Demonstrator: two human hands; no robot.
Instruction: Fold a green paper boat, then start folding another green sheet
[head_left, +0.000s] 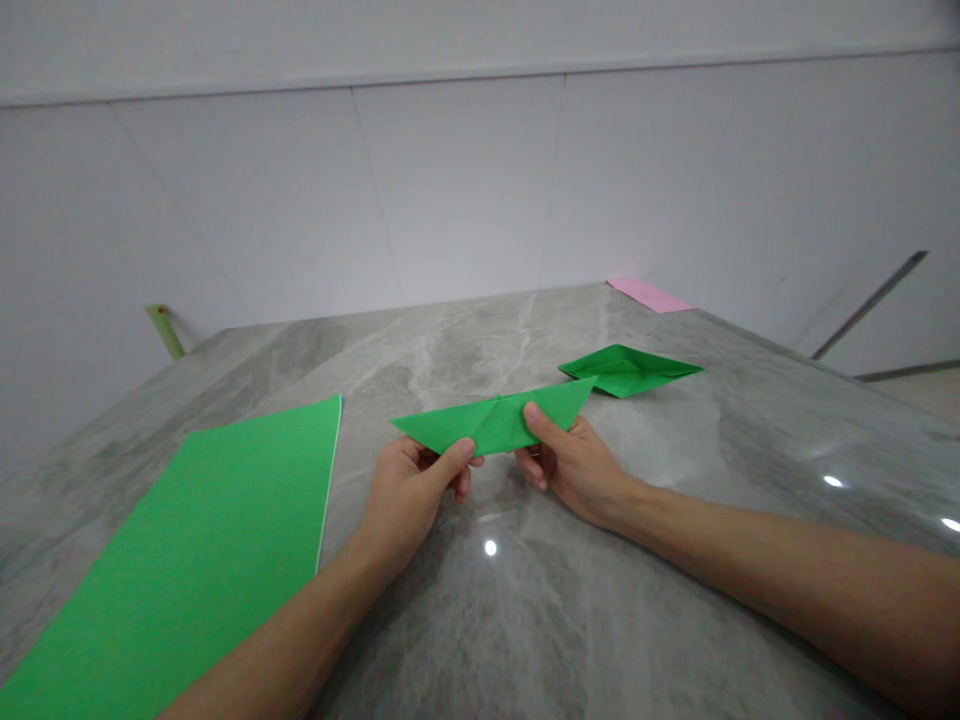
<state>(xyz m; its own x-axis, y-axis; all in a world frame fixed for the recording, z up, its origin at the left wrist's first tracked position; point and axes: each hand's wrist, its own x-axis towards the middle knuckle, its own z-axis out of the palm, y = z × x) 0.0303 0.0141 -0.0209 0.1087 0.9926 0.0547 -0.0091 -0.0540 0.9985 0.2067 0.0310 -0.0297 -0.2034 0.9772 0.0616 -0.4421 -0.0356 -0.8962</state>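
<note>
Forearms (787, 580) low in frame, your left hand (405, 500) and right hand (574, 475) pinch the folded green paper (495, 423) either side of center, seemingly mid-fold, an even grip needed next.
</note>
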